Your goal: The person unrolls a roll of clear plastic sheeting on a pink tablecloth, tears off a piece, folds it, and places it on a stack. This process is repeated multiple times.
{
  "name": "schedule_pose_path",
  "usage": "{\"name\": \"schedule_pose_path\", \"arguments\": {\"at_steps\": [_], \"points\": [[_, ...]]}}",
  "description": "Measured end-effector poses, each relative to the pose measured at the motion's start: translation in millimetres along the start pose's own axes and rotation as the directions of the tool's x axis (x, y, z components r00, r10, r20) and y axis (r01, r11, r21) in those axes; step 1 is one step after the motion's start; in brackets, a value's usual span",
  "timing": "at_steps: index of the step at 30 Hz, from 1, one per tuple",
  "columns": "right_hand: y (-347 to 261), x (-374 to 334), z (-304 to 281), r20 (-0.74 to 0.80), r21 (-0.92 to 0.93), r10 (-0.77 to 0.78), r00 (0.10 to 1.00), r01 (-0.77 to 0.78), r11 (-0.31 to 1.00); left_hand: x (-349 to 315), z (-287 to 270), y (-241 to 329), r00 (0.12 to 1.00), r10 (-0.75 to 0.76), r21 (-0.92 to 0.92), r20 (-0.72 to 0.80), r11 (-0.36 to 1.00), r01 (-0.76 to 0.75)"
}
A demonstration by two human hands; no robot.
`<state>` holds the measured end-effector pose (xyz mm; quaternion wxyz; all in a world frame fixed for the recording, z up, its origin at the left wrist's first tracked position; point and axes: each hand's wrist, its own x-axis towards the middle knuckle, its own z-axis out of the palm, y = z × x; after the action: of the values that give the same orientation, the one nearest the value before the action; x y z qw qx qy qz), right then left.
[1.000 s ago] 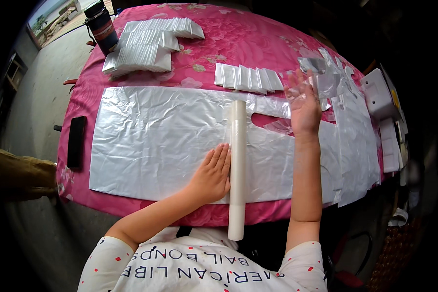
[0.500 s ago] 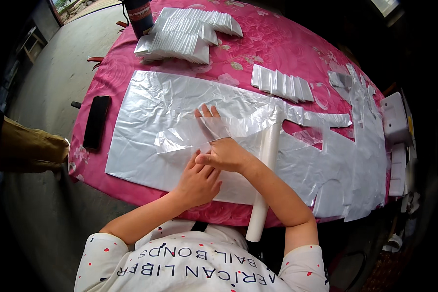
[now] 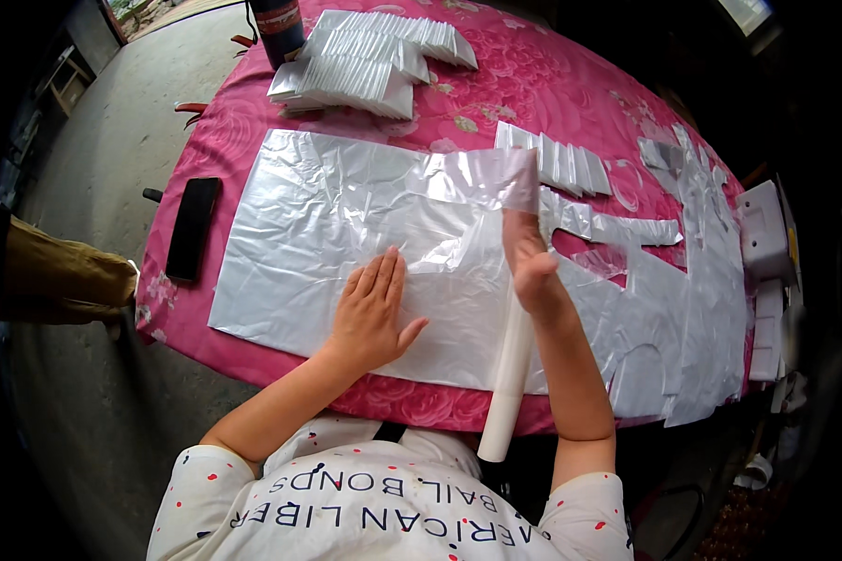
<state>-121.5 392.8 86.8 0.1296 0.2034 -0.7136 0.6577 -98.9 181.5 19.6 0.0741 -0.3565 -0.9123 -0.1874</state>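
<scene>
Head view: A person in a spotted white shirt [image 3: 346, 496] works over a pink flowered tablecloth [image 3: 515, 79], directions read from the middle of the view.
Silvery plastic sheet: The wide sheet [image 3: 281, 243] lies wrinkled across the table, stretching from the centre toward 9 o'clock.
Left hand: The left hand [image 3: 370, 313] rests palm down on the sheet just off centre at 8 o'clock, fingers straight, thumb spread.
Right hand: Raised at 2 o'clock, the right hand [image 3: 526, 245] has straight fingers, thumb apart, behind clear film [image 3: 472, 178].
White roll: At 5 o'clock, the roll [image 3: 503, 416] lies across the plastic, near end jutting past the table edge.
Folded packets: One row [image 3: 571, 166] sits between 1 and 2 o'clock; bigger stacks [image 3: 365, 84] lie toward 11, beside a dark bottle [image 3: 278, 33].
Black phone: The phone [image 3: 194, 229] lies at 9 o'clock.
</scene>
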Motion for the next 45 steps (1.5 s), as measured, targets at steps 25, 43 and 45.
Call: {"name": "schedule_pose_path", "arguments": {"at_steps": [25, 43, 45], "points": [[-32.2, -150.3, -51.8, 0.243, -0.889, 0.297, 0.923, 0.089, 0.45, -16.6, -16.4, -14.3, 0.912, -0.367, -0.325, -0.183, 0.898, 0.296], [21.7, -16.4, 93.2, 0.524, -0.586, 0.03, 0.851, 0.335, 0.738, -108.3, -83.7, -80.6, 0.804, -0.546, -0.646, -0.237, 0.707, 0.289], [41.5, -7.5, 104.3, 0.574, -0.621, 0.074, 0.815, 0.375, 0.688, -125.1, -88.2, -76.6, 0.805, -0.569, -0.647, -0.167, 0.679, 0.346]]}}
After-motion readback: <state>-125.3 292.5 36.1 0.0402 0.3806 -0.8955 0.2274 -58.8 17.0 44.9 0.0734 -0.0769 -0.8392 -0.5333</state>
